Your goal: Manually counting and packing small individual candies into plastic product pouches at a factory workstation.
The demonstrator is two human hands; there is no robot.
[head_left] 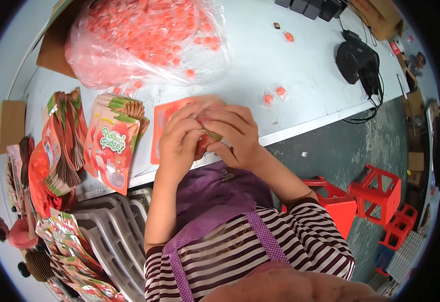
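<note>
Close to the table's near edge, my left hand point(176, 143) and my right hand point(241, 133) are together, fingers curled round a small red and green candy pouch point(211, 136). Most of this pouch is hidden behind the fingers. Something clear and blurred, perhaps a candy wrapper, shows at the top between the hands. Beneath them lies a flat pinkish-red tray point(158, 135), partly covered by my left hand. Left of it rests a stack of red printed candy pouches point(110, 151). Beyond the hands is a large clear bag of wrapped red candies point(144, 35).
More pouches are bundled at the left point(69, 136). Loose wrapped candies point(280, 91) lie right of the hands. A black device with cables point(356, 58) sits at the far right. Grey plastic crates point(112, 226) stand below left, red stools point(376, 194) at the right. Other people are at left.
</note>
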